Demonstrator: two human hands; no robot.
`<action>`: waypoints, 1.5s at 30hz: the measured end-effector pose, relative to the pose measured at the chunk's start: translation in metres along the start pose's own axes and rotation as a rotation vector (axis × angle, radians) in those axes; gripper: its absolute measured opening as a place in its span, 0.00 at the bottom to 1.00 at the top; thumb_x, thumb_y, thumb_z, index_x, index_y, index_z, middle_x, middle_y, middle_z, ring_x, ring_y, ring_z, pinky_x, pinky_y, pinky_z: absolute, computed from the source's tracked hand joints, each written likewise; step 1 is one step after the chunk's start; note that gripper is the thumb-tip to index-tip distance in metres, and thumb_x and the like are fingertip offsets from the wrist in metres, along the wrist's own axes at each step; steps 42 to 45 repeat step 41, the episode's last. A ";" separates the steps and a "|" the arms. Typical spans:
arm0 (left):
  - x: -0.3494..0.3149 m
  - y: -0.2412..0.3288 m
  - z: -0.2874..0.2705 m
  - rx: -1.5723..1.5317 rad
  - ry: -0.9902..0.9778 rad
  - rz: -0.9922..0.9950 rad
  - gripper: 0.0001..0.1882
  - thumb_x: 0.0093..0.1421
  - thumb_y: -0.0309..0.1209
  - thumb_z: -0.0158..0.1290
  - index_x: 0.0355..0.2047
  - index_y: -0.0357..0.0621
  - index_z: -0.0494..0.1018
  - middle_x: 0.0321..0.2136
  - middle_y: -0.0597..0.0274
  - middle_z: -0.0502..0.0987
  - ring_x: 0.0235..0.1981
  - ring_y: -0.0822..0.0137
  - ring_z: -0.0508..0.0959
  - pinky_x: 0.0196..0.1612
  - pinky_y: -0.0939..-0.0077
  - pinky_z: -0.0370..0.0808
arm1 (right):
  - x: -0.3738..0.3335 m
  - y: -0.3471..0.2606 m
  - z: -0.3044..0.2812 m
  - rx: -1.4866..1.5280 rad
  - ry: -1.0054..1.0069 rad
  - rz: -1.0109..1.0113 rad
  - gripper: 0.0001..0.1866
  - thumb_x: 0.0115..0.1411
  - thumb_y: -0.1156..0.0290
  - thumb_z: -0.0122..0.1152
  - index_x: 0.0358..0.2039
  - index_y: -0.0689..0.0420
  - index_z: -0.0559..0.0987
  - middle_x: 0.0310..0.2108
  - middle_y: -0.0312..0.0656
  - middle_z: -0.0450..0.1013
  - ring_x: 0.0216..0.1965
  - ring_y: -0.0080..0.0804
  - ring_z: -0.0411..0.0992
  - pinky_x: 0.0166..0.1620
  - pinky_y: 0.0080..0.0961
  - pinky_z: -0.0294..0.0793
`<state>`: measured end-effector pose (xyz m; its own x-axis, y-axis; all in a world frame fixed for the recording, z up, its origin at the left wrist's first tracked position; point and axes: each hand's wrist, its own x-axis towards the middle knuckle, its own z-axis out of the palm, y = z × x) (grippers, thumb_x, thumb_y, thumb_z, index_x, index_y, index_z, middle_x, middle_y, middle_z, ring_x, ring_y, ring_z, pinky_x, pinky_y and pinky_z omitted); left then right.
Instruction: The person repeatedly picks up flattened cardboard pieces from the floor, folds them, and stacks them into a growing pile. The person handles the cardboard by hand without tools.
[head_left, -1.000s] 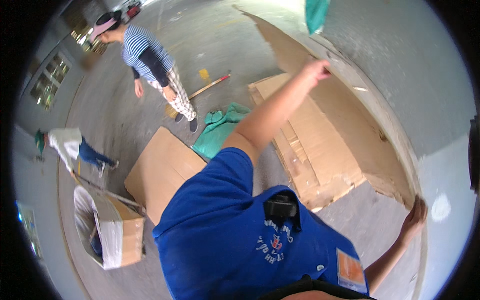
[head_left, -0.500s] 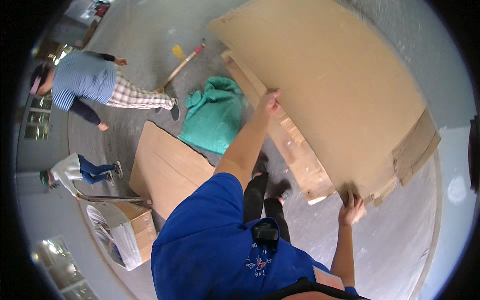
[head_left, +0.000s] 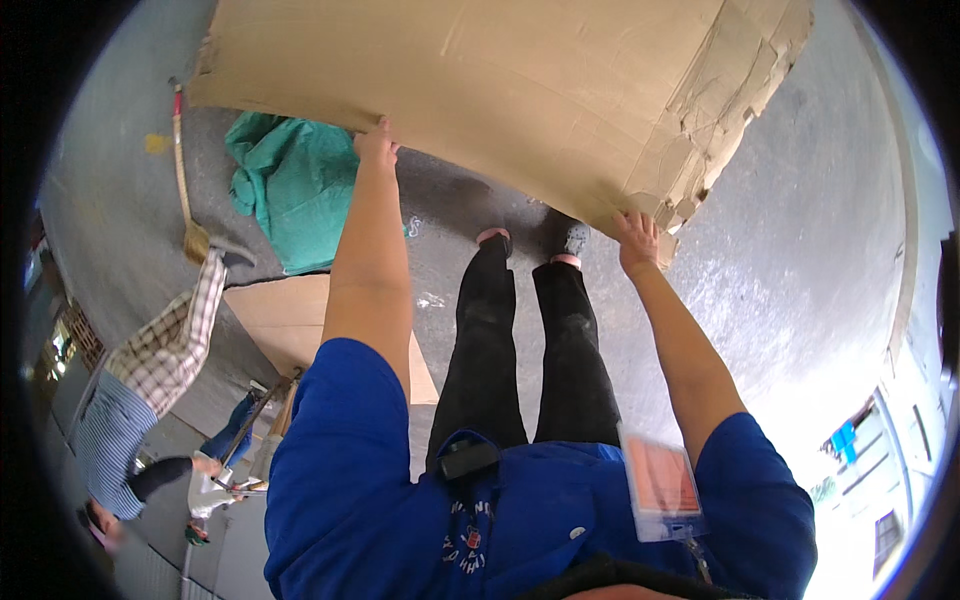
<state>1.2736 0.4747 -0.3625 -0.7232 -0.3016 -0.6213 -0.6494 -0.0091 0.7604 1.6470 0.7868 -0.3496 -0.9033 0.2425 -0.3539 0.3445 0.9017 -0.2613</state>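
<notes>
Both my arms stretch forward to a large brown cardboard sheet (head_left: 480,75), which I hold raised by its near edge. My left hand (head_left: 377,145) grips that edge left of the middle, fingers closed over it. Near the right corner, my right hand (head_left: 637,240) is closed on the same edge, beside a torn, creased end with ragged flaps. The sheet's far side runs out of the picture at the top. A green woven sack (head_left: 300,195) lies on the floor just beyond my left forearm, partly covered by the cardboard.
A second cardboard piece (head_left: 285,325) lies on the floor beneath my left arm. Left of the sack is a broom (head_left: 184,190). A person in plaid trousers (head_left: 165,340) stands at the left; another person (head_left: 215,480) is by a cart handle (head_left: 250,425).
The sheet has swung to the left and now spans the top in front of me. My hands keep hold of its edge. The folded strip beneath it no longer shows.
</notes>
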 end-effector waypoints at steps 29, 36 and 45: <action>-0.002 -0.030 -0.031 0.217 0.008 0.090 0.41 0.53 0.45 0.46 0.57 0.48 0.33 0.23 0.57 0.65 0.07 0.75 0.53 0.07 0.80 0.55 | -0.070 0.024 0.093 0.604 -0.609 0.514 0.41 0.41 0.47 0.59 0.48 0.65 0.62 0.45 0.55 0.63 0.47 0.46 0.62 0.49 0.34 0.61; -0.179 -0.123 -0.195 1.014 -0.383 -0.659 0.44 0.48 0.63 0.36 0.58 0.50 0.40 0.57 0.49 0.45 0.57 0.49 0.48 0.52 0.60 0.58 | -0.083 -0.078 0.000 0.566 -1.040 0.029 0.44 0.39 0.41 0.56 0.51 0.57 0.61 0.52 0.55 0.52 0.55 0.48 0.50 0.54 0.36 0.53; -0.303 -0.147 -0.201 1.000 -0.580 -0.679 0.36 0.47 0.53 0.47 0.54 0.49 0.53 0.51 0.52 0.59 0.51 0.54 0.60 0.47 0.64 0.64 | -0.085 -0.082 -0.024 0.308 -1.145 -0.176 0.39 0.42 0.40 0.49 0.53 0.45 0.59 0.56 0.55 0.43 0.59 0.50 0.40 0.55 0.51 0.43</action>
